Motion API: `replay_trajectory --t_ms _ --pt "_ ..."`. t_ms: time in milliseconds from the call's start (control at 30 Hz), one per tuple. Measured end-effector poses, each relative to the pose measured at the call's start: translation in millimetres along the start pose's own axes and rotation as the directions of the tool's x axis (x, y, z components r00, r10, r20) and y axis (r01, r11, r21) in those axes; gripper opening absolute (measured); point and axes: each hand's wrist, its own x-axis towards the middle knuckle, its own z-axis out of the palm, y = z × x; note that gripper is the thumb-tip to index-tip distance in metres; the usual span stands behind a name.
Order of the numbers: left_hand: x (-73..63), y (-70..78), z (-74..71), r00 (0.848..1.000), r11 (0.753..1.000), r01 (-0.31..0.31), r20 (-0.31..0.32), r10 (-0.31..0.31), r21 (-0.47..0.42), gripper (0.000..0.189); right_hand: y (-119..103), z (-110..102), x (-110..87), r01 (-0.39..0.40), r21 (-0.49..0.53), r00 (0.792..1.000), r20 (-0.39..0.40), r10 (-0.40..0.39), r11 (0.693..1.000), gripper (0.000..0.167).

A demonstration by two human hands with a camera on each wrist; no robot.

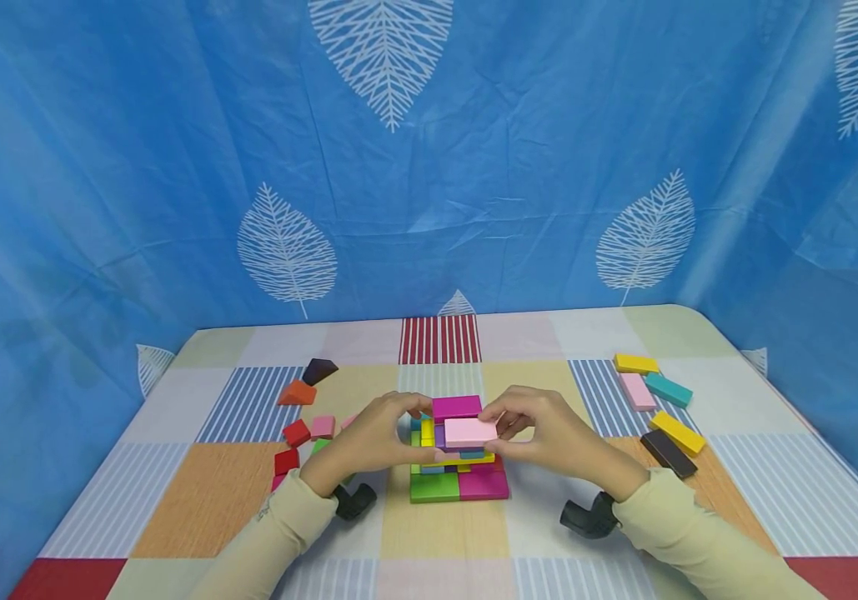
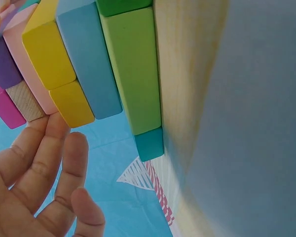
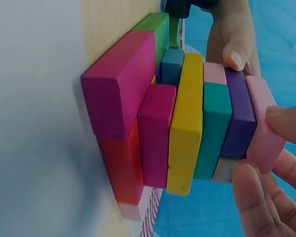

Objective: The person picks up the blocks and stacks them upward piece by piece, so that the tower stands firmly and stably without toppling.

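Observation:
A layered stack of coloured wooden blocks [image 1: 436,487] stands in the middle of the table, its layers of green, blue, yellow, teal and purple pieces. My right hand [image 1: 541,429] pinches a light pink block [image 1: 469,431] by its right end at the top front of the stack. Behind it a magenta block [image 1: 457,407] lies on the top layer. The left hand [image 1: 372,437] holds the upper layers from the left, thumb at the front beside a purple block [image 3: 240,116]. In the left wrist view its fingertips [image 2: 56,123] touch the far end near a yellow block [image 2: 71,103].
On the right lie loose yellow blocks [image 1: 678,433], a pink block [image 1: 636,392], a teal block [image 1: 669,389] and a black block [image 1: 667,454]. Red blocks [image 1: 297,432], an orange piece [image 1: 297,393] and a dark piece [image 1: 319,371] lie on the left. A blue curtain [image 1: 474,208] hangs behind.

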Motion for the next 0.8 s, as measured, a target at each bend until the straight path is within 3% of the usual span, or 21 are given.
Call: replay_trajectory --t_ms 500,633,800 --pt "0.3 -0.3 -1.1 1.000 1.000 -0.011 -0.002 0.011 0.018 0.066 -4.1 8.8 7.6 0.015 -0.060 1.000 -0.020 -0.016 0.998 0.027" --pt "-0.2 2.3 -3.0 1.000 1.000 -0.014 -0.007 0.014 0.000 0.075 -3.6 5.1 9.0 -0.036 -0.019 0.999 0.002 0.036 0.999 0.044" --pt "-1.2 4.6 -3.9 0.999 0.999 -0.030 -0.037 0.029 -0.032 0.082 3.6 -0.5 9.9 -0.157 0.058 0.986 0.065 0.153 0.986 0.070"
